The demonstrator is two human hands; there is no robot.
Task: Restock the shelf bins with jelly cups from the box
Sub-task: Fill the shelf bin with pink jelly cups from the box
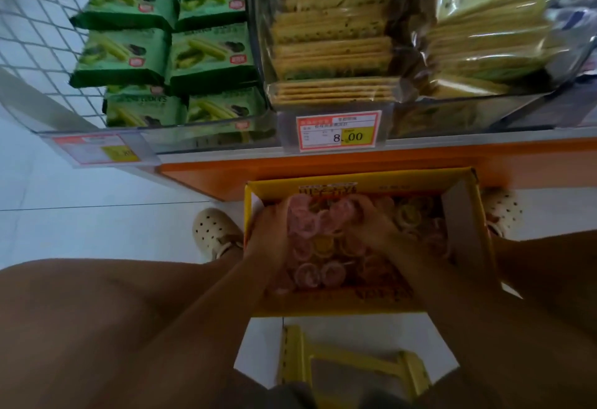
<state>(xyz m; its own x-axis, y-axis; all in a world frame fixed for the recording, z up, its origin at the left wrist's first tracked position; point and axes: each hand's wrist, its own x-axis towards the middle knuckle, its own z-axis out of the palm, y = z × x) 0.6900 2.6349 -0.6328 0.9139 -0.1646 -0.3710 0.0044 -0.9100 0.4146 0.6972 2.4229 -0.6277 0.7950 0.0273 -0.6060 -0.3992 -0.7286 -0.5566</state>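
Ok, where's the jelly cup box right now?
In the head view the box sits low centre-right on the floor, by the orange shelf base, between the person's shoes, with the left hand and right hand inside it holding jelly cups.

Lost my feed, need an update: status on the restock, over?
Left hand and right hand cupped round pink jelly cups. Box on floor, plenty left inside. Nothing in the way.

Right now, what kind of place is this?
Likely a grocery shop aisle: shelf-edge price tag reading 8.00, stacked green snack packets and cracker packs, a yellow box of jelly cups on the floor.
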